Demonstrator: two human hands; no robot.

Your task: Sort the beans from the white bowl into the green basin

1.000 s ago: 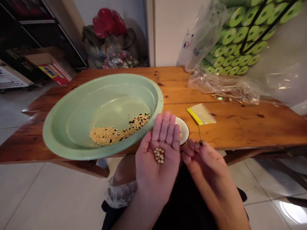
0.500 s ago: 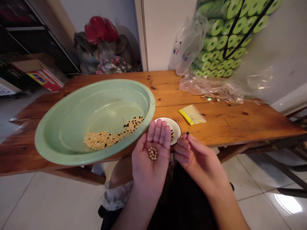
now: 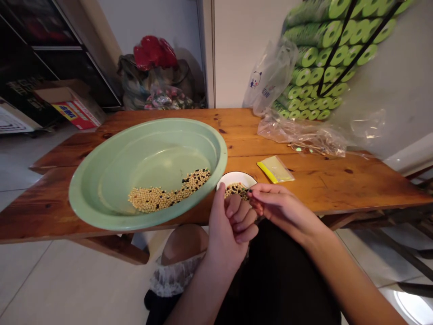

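My left hand is closed in front of the bench, its fingers curled over the palm and its thumb pointing up. Whatever lies inside it is hidden now. Just to its right, my right hand pinches a small black bead between thumb and fingertips; no needle or thread can be made out. Beyond both hands stands a white bowl with tan and black beads, partly covered by the fingers. More tan and black beads lie along the near side of a large green basin.
A flat clear packet with a yellow edge rests on the wooden bench. Behind it are crumpled clear plastic and stacked green rolls. An open cardboard box sits at the left.
My left hand has curled its fingers over the tan beads that lay in its open palm. The right hand has moved left beside it with the black bead. The view has shifted slightly.
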